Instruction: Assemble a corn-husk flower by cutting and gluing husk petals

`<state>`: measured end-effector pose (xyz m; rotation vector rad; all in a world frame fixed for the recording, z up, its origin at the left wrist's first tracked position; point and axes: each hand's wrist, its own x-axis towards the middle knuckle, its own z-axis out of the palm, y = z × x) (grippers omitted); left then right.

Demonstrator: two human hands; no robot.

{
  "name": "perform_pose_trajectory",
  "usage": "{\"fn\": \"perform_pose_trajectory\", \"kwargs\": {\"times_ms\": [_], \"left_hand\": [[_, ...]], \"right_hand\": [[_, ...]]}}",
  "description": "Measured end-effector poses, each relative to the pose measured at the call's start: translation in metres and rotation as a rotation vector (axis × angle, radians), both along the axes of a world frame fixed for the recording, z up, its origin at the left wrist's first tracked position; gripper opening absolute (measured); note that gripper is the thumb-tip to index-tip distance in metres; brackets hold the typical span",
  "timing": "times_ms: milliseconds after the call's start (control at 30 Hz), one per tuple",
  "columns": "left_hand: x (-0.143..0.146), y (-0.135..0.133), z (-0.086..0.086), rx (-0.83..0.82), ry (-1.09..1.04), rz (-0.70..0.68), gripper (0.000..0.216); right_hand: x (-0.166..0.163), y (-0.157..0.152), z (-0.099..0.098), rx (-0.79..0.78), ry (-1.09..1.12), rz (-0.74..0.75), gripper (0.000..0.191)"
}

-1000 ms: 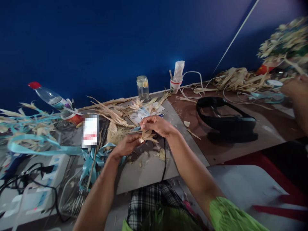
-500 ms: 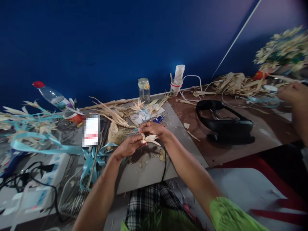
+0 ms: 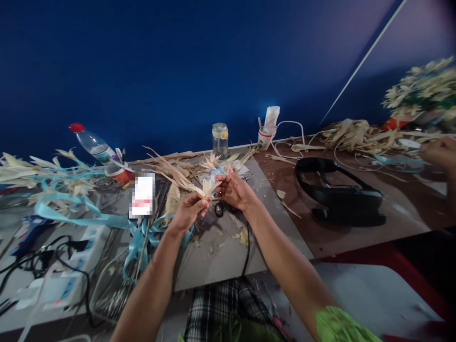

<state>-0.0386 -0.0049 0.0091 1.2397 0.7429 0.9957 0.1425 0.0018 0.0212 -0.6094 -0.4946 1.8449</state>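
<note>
Between my two hands is a small pale corn-husk flower (image 3: 207,187), its petals pointing up and outward. My left hand (image 3: 188,209) pinches it at the base. My right hand (image 3: 235,189) is at its right side, thumb and forefinger pressed together on a petal, the other fingers loosely curled. Beyond them lie dry husk strips (image 3: 174,173) and a husk flower (image 3: 213,161) with light-blue material around it. Below the hands, husk scraps (image 3: 244,236) are scattered on the grey board (image 3: 210,266), near a black cable (image 3: 247,251).
At left are light-blue ribbon (image 3: 78,216), a power strip (image 3: 80,266), a blue glue gun (image 3: 30,232) and a tilted bottle (image 3: 92,143). A jar (image 3: 220,140) and paper cup (image 3: 266,137) stand by the wall. Right lies a black headset (image 3: 338,192); another person's hand (image 3: 440,152) is beyond.
The flower has turned from lying sideways to petals up. My right hand has opened out somewhat and shifted right, its palm now more visible. The whole view has shifted slightly.
</note>
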Motion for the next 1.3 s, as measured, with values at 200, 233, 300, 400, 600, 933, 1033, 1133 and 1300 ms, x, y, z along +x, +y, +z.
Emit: {"fn": "perform_pose_trajectory", "kwargs": {"times_ms": [200,233,300,400,600,933,1033,1133,1300], "left_hand": [[0.002,0.003,-0.002,0.121,0.063,0.146,0.029],[0.003,0.003,-0.001,0.148,0.091,0.177,0.028],[0.004,0.003,0.001,0.187,0.137,0.240,0.027],[0.006,0.004,0.001,0.171,0.124,0.311,0.031],[0.004,0.009,-0.005,0.048,0.003,0.408,0.037],[-0.006,0.015,0.009,-0.185,-0.374,0.301,0.022],[-0.008,0.014,0.012,-0.195,-0.406,0.254,0.026],[-0.006,0.013,0.011,-0.144,-0.331,0.314,0.026],[-0.002,0.014,0.006,-0.036,-0.192,0.429,0.024]], "right_hand": [[-0.007,0.003,-0.010,-0.054,0.010,0.001,0.025],[-0.008,0.003,-0.012,-0.070,-0.017,0.004,0.025],[-0.011,0.003,-0.013,-0.091,-0.085,0.012,0.026],[-0.013,0.002,-0.012,-0.088,-0.125,0.016,0.026],[-0.017,0.000,-0.011,-0.036,-0.130,-0.005,0.025],[-0.007,0.005,-0.014,0.237,-0.615,-0.368,0.028],[0.000,0.008,-0.017,0.376,-0.989,-0.497,0.027],[0.008,0.010,-0.019,0.418,-1.268,-0.611,0.026],[0.007,0.007,-0.019,0.472,-1.395,-0.631,0.023]]}}
